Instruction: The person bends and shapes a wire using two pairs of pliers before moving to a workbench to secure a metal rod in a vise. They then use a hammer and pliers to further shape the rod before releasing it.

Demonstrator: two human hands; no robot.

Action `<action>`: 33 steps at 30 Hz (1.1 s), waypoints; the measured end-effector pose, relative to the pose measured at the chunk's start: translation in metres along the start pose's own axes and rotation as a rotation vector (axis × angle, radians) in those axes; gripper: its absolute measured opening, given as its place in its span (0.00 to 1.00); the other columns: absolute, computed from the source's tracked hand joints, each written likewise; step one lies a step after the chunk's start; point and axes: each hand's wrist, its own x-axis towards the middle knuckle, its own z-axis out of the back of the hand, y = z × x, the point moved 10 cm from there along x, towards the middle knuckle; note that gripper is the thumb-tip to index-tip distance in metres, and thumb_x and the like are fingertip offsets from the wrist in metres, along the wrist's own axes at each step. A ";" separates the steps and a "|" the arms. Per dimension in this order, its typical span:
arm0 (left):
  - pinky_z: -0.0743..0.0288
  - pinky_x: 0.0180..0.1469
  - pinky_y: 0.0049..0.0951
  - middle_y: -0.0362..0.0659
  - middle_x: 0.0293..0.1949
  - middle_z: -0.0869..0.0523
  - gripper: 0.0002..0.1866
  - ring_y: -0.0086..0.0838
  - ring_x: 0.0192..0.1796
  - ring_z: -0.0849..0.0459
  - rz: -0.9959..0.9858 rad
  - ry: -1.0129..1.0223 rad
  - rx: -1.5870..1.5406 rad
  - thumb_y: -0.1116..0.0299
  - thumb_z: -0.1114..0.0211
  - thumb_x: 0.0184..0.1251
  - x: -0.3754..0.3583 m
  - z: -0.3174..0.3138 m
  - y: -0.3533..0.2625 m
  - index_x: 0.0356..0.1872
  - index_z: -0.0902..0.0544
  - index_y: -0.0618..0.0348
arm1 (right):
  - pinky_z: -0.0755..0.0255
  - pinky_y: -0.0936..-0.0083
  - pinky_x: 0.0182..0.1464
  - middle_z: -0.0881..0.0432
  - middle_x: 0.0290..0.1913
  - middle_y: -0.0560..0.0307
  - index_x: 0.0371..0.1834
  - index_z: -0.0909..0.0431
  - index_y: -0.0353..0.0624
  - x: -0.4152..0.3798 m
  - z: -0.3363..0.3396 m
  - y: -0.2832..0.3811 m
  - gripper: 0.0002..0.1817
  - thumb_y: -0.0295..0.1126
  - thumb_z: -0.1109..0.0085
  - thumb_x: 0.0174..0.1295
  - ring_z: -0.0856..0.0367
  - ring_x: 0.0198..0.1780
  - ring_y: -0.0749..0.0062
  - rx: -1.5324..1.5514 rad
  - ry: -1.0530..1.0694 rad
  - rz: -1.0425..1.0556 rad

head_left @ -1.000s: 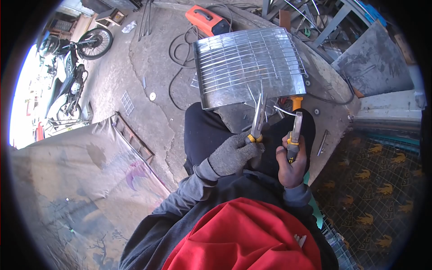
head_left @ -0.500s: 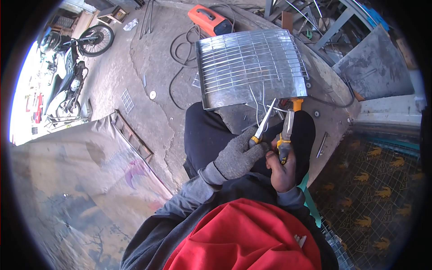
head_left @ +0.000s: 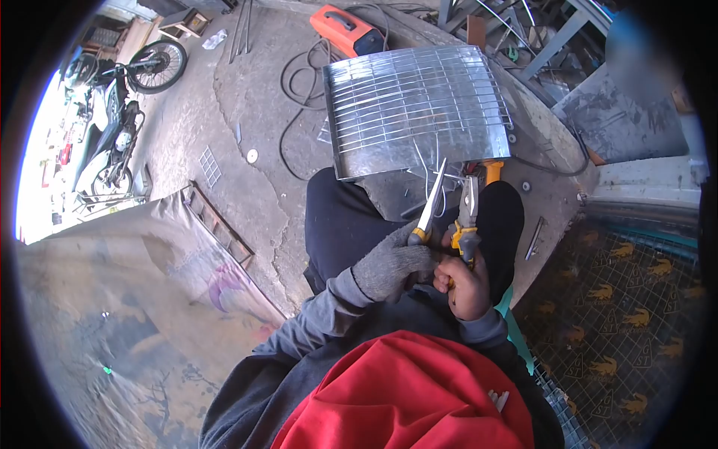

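My left hand (head_left: 390, 268), in a grey knit glove, is closed around long-nose pliers (head_left: 431, 206) whose slim jaws point up and away from me. Bare, my right hand (head_left: 466, 288) grips combination pliers (head_left: 467, 209) with yellow and dark handles, their jaws upward too. Both hands meet close together above my lap. Just past the pliers' tips lies a sheet-metal panel (head_left: 449, 146) with a wire grid (head_left: 411, 97) over it. Bent loose wires (head_left: 421, 157) hang from the grid's near edge, overlapping the long-nose jaws in this view.
An orange machine (head_left: 345, 31) with a black handle sits behind the panel, its dark cable (head_left: 288, 93) curled on the concrete floor. Metal scrap and frames (head_left: 550, 52) crowd the back right. A motorcycle (head_left: 123, 123) stands far left. A printed sheet (head_left: 164, 299) lies left of me.
The combination pliers have shifted a little left and down, and my right hand has curled closer to my left. The long-nose pliers have also moved slightly left. The panel stays in place.
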 end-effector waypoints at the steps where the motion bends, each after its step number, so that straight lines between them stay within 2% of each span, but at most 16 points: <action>1: 0.22 0.37 0.22 0.40 0.40 0.18 0.24 0.21 0.35 0.18 -0.046 -0.013 -0.023 0.75 0.36 0.66 0.001 -0.002 -0.005 0.63 0.28 0.60 | 0.40 0.83 0.25 0.30 0.28 0.65 0.51 0.30 0.43 0.000 0.001 -0.003 0.13 0.24 0.46 0.63 0.34 0.24 0.85 0.044 -0.008 -0.038; 2: 0.22 0.37 0.22 0.40 0.40 0.18 0.24 0.21 0.35 0.18 -0.048 -0.013 -0.023 0.75 0.36 0.66 0.001 -0.005 -0.006 0.63 0.28 0.60 | 0.40 0.83 0.25 0.30 0.28 0.65 0.51 0.30 0.43 0.000 0.000 -0.003 0.13 0.24 0.46 0.63 0.34 0.24 0.85 0.043 -0.007 -0.037; 4: 0.26 0.35 0.20 0.40 0.35 0.17 0.15 0.22 0.34 0.18 -0.051 -0.067 -0.043 0.70 0.36 0.66 0.001 -0.009 -0.011 0.52 0.21 0.58 | 0.39 0.81 0.24 0.31 0.28 0.65 0.51 0.30 0.43 -0.003 0.003 -0.017 0.14 0.24 0.45 0.62 0.33 0.24 0.83 0.226 -0.053 -0.179; 8: 0.25 0.40 0.22 0.40 0.38 0.17 0.13 0.23 0.38 0.18 -0.009 -0.049 -0.144 0.70 0.37 0.68 0.005 -0.005 -0.003 0.52 0.21 0.59 | 0.38 0.79 0.25 0.31 0.29 0.65 0.53 0.30 0.45 0.000 0.008 -0.024 0.15 0.26 0.45 0.62 0.33 0.24 0.81 0.293 -0.009 -0.245; 10: 0.22 0.52 0.29 0.40 0.41 0.18 0.22 0.25 0.45 0.18 -0.049 -0.015 -0.086 0.71 0.39 0.71 0.012 0.001 0.002 0.64 0.28 0.62 | 0.39 0.78 0.28 0.34 0.29 0.67 0.51 0.28 0.49 0.000 0.004 -0.030 0.13 0.31 0.47 0.63 0.34 0.28 0.80 0.317 0.056 -0.317; 14: 0.22 0.46 0.25 0.41 0.42 0.17 0.13 0.26 0.43 0.18 -0.039 -0.013 -0.044 0.69 0.40 0.72 0.029 0.029 0.014 0.54 0.22 0.60 | 0.39 0.78 0.28 0.34 0.29 0.67 0.49 0.30 0.49 0.003 0.003 -0.034 0.11 0.33 0.47 0.64 0.34 0.27 0.79 0.366 0.061 -0.335; 16: 0.21 0.50 0.28 0.42 0.41 0.17 0.15 0.27 0.43 0.17 -0.142 -0.166 0.173 0.67 0.40 0.73 0.027 0.054 -0.006 0.55 0.23 0.62 | 0.37 0.77 0.29 0.33 0.29 0.65 0.49 0.31 0.50 0.004 0.004 -0.035 0.12 0.31 0.47 0.63 0.33 0.27 0.79 0.529 0.047 -0.356; 19: 0.21 0.52 0.31 0.44 0.42 0.17 0.20 0.28 0.47 0.16 -0.077 -0.382 0.420 0.63 0.39 0.71 0.023 0.085 -0.045 0.58 0.24 0.65 | 0.37 0.77 0.28 0.33 0.30 0.65 0.49 0.31 0.49 0.006 0.012 -0.030 0.12 0.31 0.47 0.63 0.32 0.27 0.79 0.451 0.026 -0.301; 20: 0.21 0.52 0.31 0.44 0.42 0.17 0.20 0.28 0.47 0.16 -0.086 -0.383 0.421 0.63 0.39 0.71 0.030 0.093 -0.054 0.58 0.24 0.65 | 0.37 0.77 0.28 0.33 0.30 0.65 0.49 0.31 0.49 0.006 0.012 -0.028 0.12 0.31 0.47 0.63 0.32 0.27 0.79 0.447 0.033 -0.297; 22: 0.21 0.55 0.37 0.51 0.48 0.16 0.27 0.37 0.52 0.15 -0.200 -0.675 0.978 0.59 0.37 0.67 0.038 0.124 -0.093 0.61 0.27 0.66 | 0.37 0.77 0.28 0.32 0.30 0.65 0.49 0.31 0.48 0.006 0.018 -0.024 0.13 0.30 0.47 0.62 0.32 0.27 0.79 0.387 -0.001 -0.284; 23: 0.21 0.55 0.37 0.51 0.48 0.16 0.27 0.37 0.52 0.15 -0.216 -0.677 0.978 0.59 0.37 0.67 0.047 0.132 -0.098 0.61 0.27 0.66 | 0.37 0.77 0.28 0.32 0.30 0.65 0.49 0.31 0.48 0.006 0.017 -0.022 0.13 0.30 0.47 0.62 0.32 0.27 0.79 0.379 0.008 -0.274; 25: 0.23 0.59 0.42 0.59 0.55 0.18 0.32 0.48 0.58 0.17 -0.360 -0.827 1.254 0.57 0.34 0.63 0.053 0.136 -0.126 0.65 0.29 0.65 | 0.37 0.77 0.28 0.32 0.30 0.65 0.49 0.31 0.48 0.006 0.020 -0.019 0.13 0.30 0.47 0.62 0.31 0.27 0.79 0.328 0.004 -0.253; 26: 0.25 0.62 0.46 0.64 0.57 0.20 0.33 0.56 0.59 0.19 -0.339 -0.818 1.253 0.58 0.34 0.61 0.061 0.141 -0.129 0.67 0.30 0.60 | 0.37 0.77 0.28 0.32 0.30 0.65 0.49 0.31 0.48 0.006 0.020 -0.019 0.13 0.30 0.47 0.62 0.31 0.27 0.79 0.323 0.011 -0.246; 29: 0.23 0.59 0.54 0.63 0.55 0.19 0.29 0.59 0.56 0.17 -0.324 -0.850 1.400 0.59 0.36 0.61 0.068 0.130 -0.139 0.65 0.28 0.53 | 0.36 0.77 0.28 0.31 0.30 0.65 0.49 0.30 0.48 0.004 0.025 -0.020 0.13 0.29 0.47 0.62 0.31 0.27 0.79 0.290 -0.012 -0.227; 30: 0.23 0.59 0.51 0.62 0.57 0.20 0.32 0.58 0.56 0.18 -0.250 -0.817 1.425 0.61 0.35 0.61 0.069 0.128 -0.137 0.67 0.30 0.54 | 0.36 0.77 0.28 0.31 0.30 0.65 0.49 0.30 0.48 0.004 0.026 -0.022 0.13 0.29 0.47 0.62 0.31 0.27 0.79 0.306 -0.008 -0.223; 33: 0.22 0.57 0.52 0.60 0.56 0.19 0.30 0.59 0.54 0.18 -0.428 -0.784 1.460 0.60 0.35 0.62 0.087 0.143 -0.125 0.65 0.28 0.53 | 0.35 0.76 0.28 0.31 0.30 0.65 0.50 0.30 0.48 0.007 0.032 -0.030 0.13 0.28 0.47 0.62 0.30 0.27 0.78 0.311 -0.024 -0.219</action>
